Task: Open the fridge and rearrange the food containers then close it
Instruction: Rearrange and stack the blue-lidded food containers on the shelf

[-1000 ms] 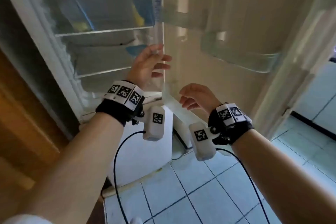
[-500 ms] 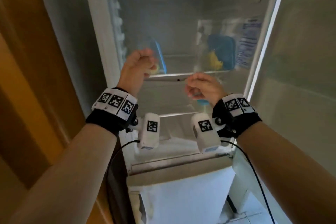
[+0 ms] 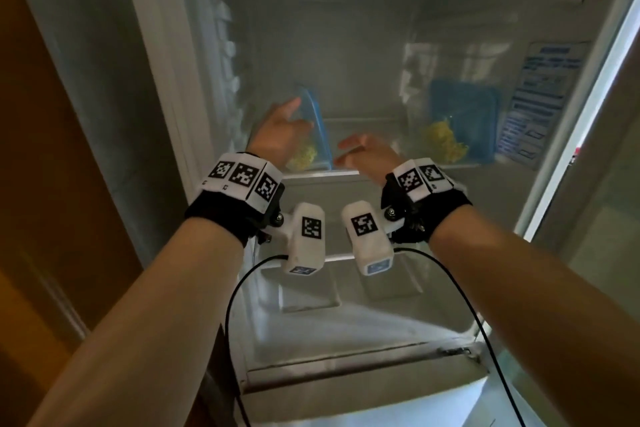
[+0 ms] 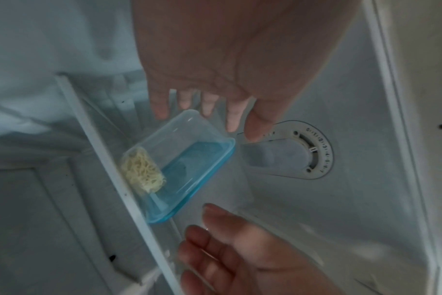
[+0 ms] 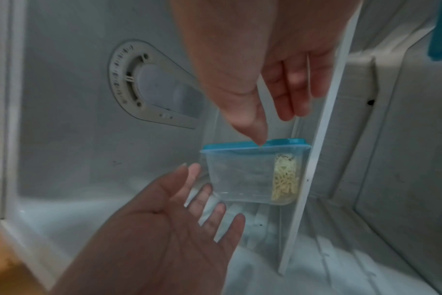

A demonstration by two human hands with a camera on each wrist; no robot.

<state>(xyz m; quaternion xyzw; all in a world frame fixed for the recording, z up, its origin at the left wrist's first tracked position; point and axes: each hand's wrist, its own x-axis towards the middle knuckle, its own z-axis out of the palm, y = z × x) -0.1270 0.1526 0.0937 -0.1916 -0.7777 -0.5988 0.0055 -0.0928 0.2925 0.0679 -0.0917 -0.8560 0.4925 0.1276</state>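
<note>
Dim, soft, wide-angle pictures

Daylight seems to enter from the right, the white fridge interior (image 3: 346, 45) stays murky; both wrist views are blurred, lines bowing at the edges.

A person is wearing black wrist straps (image 3: 221, 218) bearing white coded marker tiles (image 3: 242, 177), white camera pods (image 3: 306, 239) and trailing black cables (image 3: 232, 305).

A brown wooden panel (image 3: 52, 184), perhaps a door or cabinet side, fills the left of the head view, while daylight brightens the far right edge.
</note>
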